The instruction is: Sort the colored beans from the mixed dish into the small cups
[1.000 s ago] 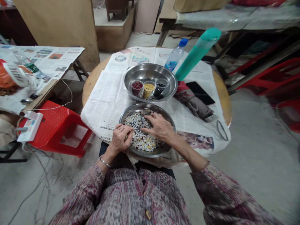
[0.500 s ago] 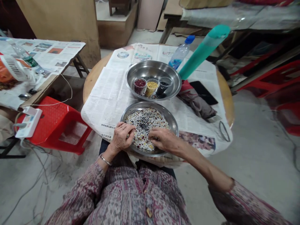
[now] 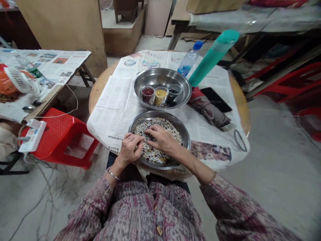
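A shallow steel basin (image 3: 187,134) holds a layer of mixed grains (image 3: 160,157), mostly white with black, yellow and dark red bits. My left hand (image 3: 130,148) is curled at the basin's left rim, its fingers closed; whatever lies inside them is hidden. Over the grains, close to the left hand, my right hand (image 3: 164,140) reaches in with bent fingers and thumb apart. Behind stands a second steel basin (image 3: 160,74). Inside it sit clear cups of red beans (image 3: 147,91), yellow grains (image 3: 161,93) and black beans (image 3: 173,92).
Newspaper (image 3: 107,110) covers the round table. Toward its back right stand a water bottle (image 3: 189,60) and a tall green cylinder (image 3: 213,58). A grey-red cloth (image 3: 208,108) and a dark flat device (image 3: 217,99) lie at right. A red stool (image 3: 62,134) bears a power strip (image 3: 32,135).
My right hand has moved left across the grains toward my left hand, its fingers spreading. The grains look more mixed, with the dark central patch less distinct. My left hand stays at the rim.
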The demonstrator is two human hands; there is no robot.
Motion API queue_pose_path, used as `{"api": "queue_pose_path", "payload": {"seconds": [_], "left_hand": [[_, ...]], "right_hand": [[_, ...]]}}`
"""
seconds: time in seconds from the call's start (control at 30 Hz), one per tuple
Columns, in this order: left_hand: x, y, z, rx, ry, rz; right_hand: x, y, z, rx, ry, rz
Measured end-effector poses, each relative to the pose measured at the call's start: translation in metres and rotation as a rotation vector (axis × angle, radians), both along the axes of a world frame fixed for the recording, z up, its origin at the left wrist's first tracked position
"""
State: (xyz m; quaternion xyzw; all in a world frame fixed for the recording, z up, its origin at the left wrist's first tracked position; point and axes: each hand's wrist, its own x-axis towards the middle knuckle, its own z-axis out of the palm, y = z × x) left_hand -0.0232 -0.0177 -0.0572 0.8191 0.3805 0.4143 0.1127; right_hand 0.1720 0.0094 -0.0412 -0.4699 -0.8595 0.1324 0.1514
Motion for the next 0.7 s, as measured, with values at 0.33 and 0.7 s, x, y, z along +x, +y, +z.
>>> {"api": "queue_pose_path", "payload": {"seconds": [0.33,0.7], "left_hand": [[0.0,0.001,-0.002,-0.002,-0.006,0.004],[0.0,0.001,0.0,0.005,-0.014,0.001]], "right_hand": [[0.03,-0.013,0.011,-0.131,-0.105,0.013],[0.042,-0.008,0.007,-0.008,-0.244,-0.281]]}}
